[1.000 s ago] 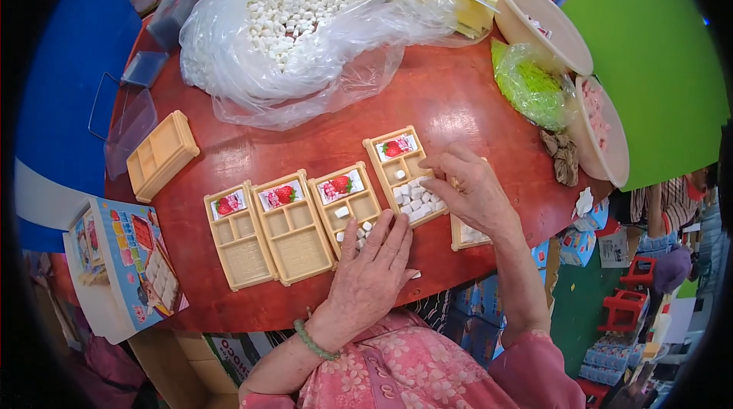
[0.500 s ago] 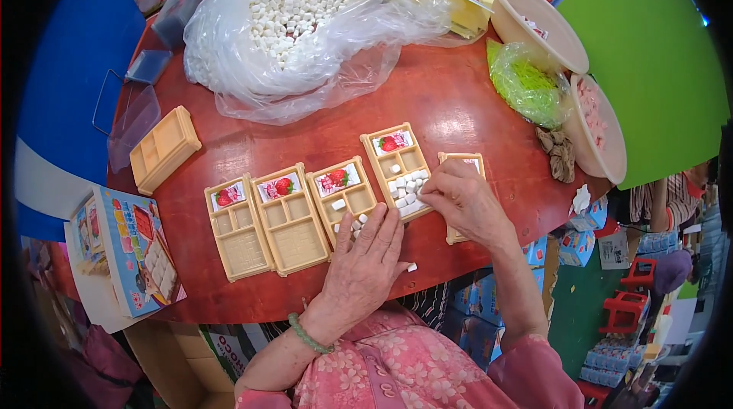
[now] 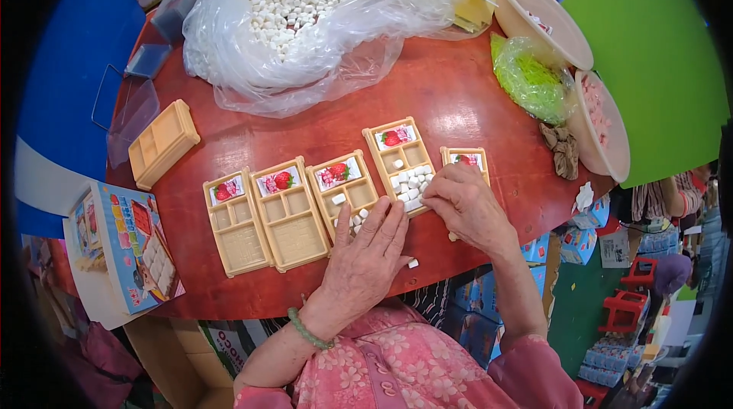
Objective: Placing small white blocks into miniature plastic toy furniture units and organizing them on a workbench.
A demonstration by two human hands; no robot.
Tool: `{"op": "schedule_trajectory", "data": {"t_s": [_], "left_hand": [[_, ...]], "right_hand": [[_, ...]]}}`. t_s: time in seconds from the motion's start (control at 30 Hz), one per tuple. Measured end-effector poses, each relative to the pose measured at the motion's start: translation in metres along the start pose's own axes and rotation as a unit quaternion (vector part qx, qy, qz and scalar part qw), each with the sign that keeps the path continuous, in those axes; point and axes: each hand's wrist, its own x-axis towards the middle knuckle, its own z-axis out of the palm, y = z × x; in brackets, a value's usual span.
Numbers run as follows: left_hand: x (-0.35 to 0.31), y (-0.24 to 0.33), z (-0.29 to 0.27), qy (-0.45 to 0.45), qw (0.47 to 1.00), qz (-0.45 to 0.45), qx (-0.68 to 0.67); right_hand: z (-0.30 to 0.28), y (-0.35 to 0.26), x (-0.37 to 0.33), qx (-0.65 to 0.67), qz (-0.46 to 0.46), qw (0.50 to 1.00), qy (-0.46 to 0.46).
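Observation:
My left hand (image 3: 363,260) lies flat, fingers stretched, over the lower part of a cream plastic tray (image 3: 311,180), covering some white marshmallows (image 3: 362,214) in it. By its thumb a single marshmallow (image 3: 413,263) lies near the table's edge. My right hand (image 3: 472,210) has its fingers drawn together at the right side of another tray (image 3: 376,151), whose large compartment is filled with marshmallows (image 3: 412,184); whether a piece is between the fingertips is hidden. That tray also has a strawberry-printed packet (image 3: 395,136) on top. Partly beneath my right hand is a further tray (image 3: 485,163).
Two trays (image 3: 289,245) with packets stand at left, beside stacked trays (image 3: 164,142) and a printed box (image 3: 137,245). Behind is a clear bag of marshmallows (image 3: 221,66). At right are bowls (image 3: 588,43), a bag of green pieces (image 3: 527,81) and a brown cloth (image 3: 561,151).
My right hand has shifted only slightly beside the marshmallow-filled tray, its fingers still drawn together. My left hand stays in place. The whole view has tilted a little.

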Motion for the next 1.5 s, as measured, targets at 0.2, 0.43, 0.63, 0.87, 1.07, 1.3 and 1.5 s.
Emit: {"op": "schedule_trajectory", "data": {"t_s": [0.2,0.43,0.63,0.87,1.07,1.3,1.5], "left_hand": [[0.000,0.002,-0.001,-0.005,1.000,-0.003,0.001],[0.000,0.002,-0.004,0.000,1.000,0.000,-0.010],[-0.018,-0.005,-0.027,0.028,0.999,-0.002,-0.022],[-0.060,-0.018,-0.044,0.050,0.993,-0.092,-0.049],[-0.073,-0.024,-0.044,0.059,0.991,-0.102,-0.055],[-0.053,-0.027,-0.038,0.060,0.995,-0.073,-0.039],[-0.047,-0.028,-0.040,0.044,0.997,-0.061,-0.036]], "right_hand": [[0.002,-0.003,-0.004,-0.017,-0.002,1.000,-0.009],[0.001,-0.012,-0.010,-0.041,-0.001,0.999,-0.013],[-0.008,-0.041,-0.030,0.032,-0.002,0.999,-0.013],[0.016,-0.050,-0.052,0.054,-0.010,0.993,-0.108],[0.019,-0.059,-0.032,0.140,0.006,0.989,-0.049],[0.030,-0.081,0.000,0.121,0.033,0.992,0.024],[0.037,-0.079,0.012,0.071,-0.006,0.997,-0.011]]}}
